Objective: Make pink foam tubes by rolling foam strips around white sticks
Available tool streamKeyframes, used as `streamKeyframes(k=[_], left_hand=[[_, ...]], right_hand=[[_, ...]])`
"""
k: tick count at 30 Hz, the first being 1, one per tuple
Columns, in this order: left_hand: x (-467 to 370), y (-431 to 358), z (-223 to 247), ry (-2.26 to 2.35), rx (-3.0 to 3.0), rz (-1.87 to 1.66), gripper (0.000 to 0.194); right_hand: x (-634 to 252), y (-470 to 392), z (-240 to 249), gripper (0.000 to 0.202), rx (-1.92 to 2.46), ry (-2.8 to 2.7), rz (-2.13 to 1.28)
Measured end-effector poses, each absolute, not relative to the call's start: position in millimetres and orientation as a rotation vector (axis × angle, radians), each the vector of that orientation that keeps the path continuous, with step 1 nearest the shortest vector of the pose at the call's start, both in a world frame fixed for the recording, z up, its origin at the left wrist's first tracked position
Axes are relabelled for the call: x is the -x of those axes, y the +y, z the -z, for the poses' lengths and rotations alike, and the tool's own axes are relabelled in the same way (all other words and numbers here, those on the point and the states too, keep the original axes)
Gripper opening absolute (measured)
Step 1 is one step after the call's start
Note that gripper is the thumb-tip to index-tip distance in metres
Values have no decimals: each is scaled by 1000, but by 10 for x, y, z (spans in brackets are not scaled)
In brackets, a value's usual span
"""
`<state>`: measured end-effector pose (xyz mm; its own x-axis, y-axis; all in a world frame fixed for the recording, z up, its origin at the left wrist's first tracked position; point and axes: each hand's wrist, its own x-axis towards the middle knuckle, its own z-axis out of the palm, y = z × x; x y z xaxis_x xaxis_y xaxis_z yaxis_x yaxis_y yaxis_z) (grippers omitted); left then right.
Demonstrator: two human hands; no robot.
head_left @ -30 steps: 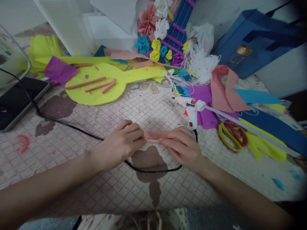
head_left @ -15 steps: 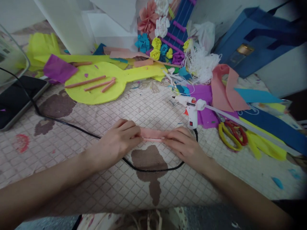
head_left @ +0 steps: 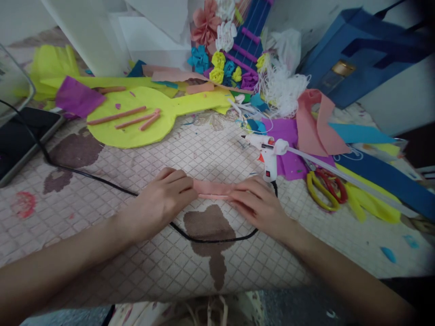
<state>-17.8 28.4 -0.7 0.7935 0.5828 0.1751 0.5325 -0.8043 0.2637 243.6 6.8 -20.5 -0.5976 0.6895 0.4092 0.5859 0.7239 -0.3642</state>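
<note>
No lettering, number or sign is legible.

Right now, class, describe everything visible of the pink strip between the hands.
The pink strip looks like paper: matte, plain. A paler line runs along its near edge, rolled or folded; which is unclear. It stretches crosswise between the left hand and the right hand, which cover its ends, on or just above the patterned tablecloth.

At the tabletop (head_left: 217, 149), the left hand (head_left: 166, 197) and right hand (head_left: 258, 201) pinch opposite ends of a pink paper strip (head_left: 214, 187). From it, a glue gun (head_left: 270, 158) lies at two o'clock, scissors (head_left: 331, 189) at three, a yellow cutout (head_left: 136, 136) carrying pink sticks (head_left: 116, 115) at ten, and paper flowers (head_left: 218, 60) at twelve. A black cable (head_left: 209, 241) passes at six.
</note>
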Motion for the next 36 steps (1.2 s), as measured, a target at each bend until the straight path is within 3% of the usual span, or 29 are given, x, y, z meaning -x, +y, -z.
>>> streamKeyframes(k=[26, 36], left_hand=[[219, 323, 53, 900, -2750, -453, 20], [217, 334, 46, 966, -2659, -441, 23]], right_hand=[[-2373, 91, 229, 19, 1053, -2479, -219], [-2388, 97, 203, 13, 1154, -2340, -453]])
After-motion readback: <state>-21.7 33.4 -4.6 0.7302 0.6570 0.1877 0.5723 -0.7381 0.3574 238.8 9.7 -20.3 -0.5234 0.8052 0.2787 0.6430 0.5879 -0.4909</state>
